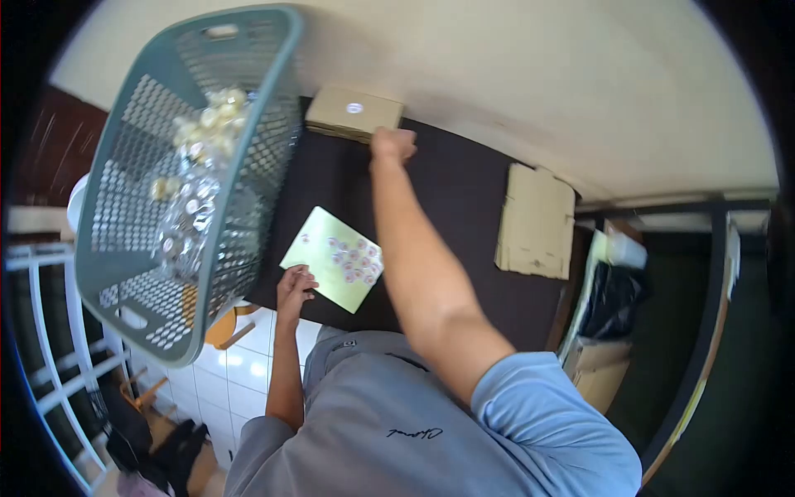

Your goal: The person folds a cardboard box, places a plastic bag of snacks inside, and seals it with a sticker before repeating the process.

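Note:
A pale yellow-green sheet (pixel 325 234) with several small round pinkish stickers lies on the dark table. My left hand (pixel 296 287) is at its lower left edge, fingers curled over the margin. My right arm stretches forward across the table. At its end, my right hand (pixel 392 145) is closed beside the front right corner of a low stack of flat brown cardboard boxes (pixel 339 118). A round whitish sticker (pixel 354 108) is on the top box. What the right fingers hold, if anything, is hidden.
A large grey-green plastic basket (pixel 217 248) stands at left, holding clear-wrapped items (pixel 199 199). Another flat cardboard piece (pixel 537 222) lies on the right of the dark table (pixel 464 190). A wall runs behind; a shelf with a black bag (pixel 613 298) is at right.

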Tool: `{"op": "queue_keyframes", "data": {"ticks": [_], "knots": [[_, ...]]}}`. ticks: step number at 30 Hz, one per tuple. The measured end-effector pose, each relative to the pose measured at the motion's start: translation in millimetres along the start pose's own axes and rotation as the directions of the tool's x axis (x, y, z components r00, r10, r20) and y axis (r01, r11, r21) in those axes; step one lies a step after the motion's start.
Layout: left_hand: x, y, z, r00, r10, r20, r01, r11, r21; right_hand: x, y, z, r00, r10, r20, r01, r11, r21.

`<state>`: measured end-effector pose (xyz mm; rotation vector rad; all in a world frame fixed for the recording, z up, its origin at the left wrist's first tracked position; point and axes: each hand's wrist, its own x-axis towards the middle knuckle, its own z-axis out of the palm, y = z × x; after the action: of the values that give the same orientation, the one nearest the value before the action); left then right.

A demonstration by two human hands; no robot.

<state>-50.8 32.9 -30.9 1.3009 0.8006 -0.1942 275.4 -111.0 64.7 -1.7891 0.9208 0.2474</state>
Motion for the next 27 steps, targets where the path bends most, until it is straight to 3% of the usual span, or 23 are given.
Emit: {"op": "queue_keyframes", "data": {"ticks": [1,4,7,9,11,13,15,18,19,20,22,23,25,27], "knots": [[2.9,2.9,2.5,1.000,-0.010,0.010,0.010,1.000,0.011,-0.8,16.8,1.7,0.983,-0.186,0.002,0.185,0.980,0.074],[9.5,23.8,22.3,0.999,-0.017,0.046,0.013,0.995,0.104,-42.8,25.4,-51.1,0.898,-0.439,0.022,0.436,0.897,0.081],[19.6,36.1,34.5,0.992,0.019,0.123,-0.042,0.982,0.183,-32.5,39.3,-126.9,0.739,-0.672,0.049,0.668,0.740,0.079],[24.7,39.1,45.8,0.980,0.046,0.192,-0.089,0.972,0.218,-27.8,51.6,-186.2,0.708,-0.707,0.001,0.706,0.707,-0.038],[33.4,43.6,58.1,0.971,0.097,0.218,-0.163,0.938,0.305,-9.9,85.8,-237.7,0.777,-0.630,-0.010,0.630,0.776,0.025],[33.4,45.8,67.1,0.961,0.097,0.260,-0.181,0.929,0.322,3.4,106.6,-293.3,0.844,-0.534,-0.047,0.528,0.843,-0.098],[36.1,49.8,74.6,0.965,0.130,0.229,-0.211,0.902,0.376,65.6,158.6,-345.5,0.827,-0.555,-0.094,0.522,0.818,-0.242],[37.6,44.1,77.1,0.962,0.138,0.237,-0.223,0.898,0.380,118.8,183.6,-405.8,0.840,-0.486,-0.240,0.299,0.785,-0.542],[33.3,42.8,78.0,0.967,0.120,0.225,-0.204,0.893,0.400,130.6,186.5,-420.2,0.834,-0.462,-0.301,0.203,0.766,-0.610],[29.8,41.2,78.4,0.964,0.129,0.234,-0.218,0.885,0.411,151.1,194.5,-433.2,0.834,-0.461,-0.303,0.204,0.768,-0.607],[17.2,38.4,79.4,0.967,0.116,0.226,-0.207,0.874,0.439,188.3,222.0,-447.9,0.687,-0.641,-0.343,0.137,0.578,-0.805],[17.4,39.9,81.9,0.968,0.116,0.221,-0.208,0.864,0.458,197.8,220.9,-448.6,0.683,-0.644,-0.344,0.146,0.582,-0.800],[13.8,34.4,79.7,0.967,0.126,0.222,-0.216,0.868,0.447,201.8,226.5,-448.2,0.780,-0.472,-0.411,0.016,0.672,-0.741],[8.6,30.1,77.6,0.974,0.108,0.201,-0.192,0.862,0.470,202.4,226.7,-444.2,0.808,-0.406,-0.427,0.011,0.735,-0.678]]}}
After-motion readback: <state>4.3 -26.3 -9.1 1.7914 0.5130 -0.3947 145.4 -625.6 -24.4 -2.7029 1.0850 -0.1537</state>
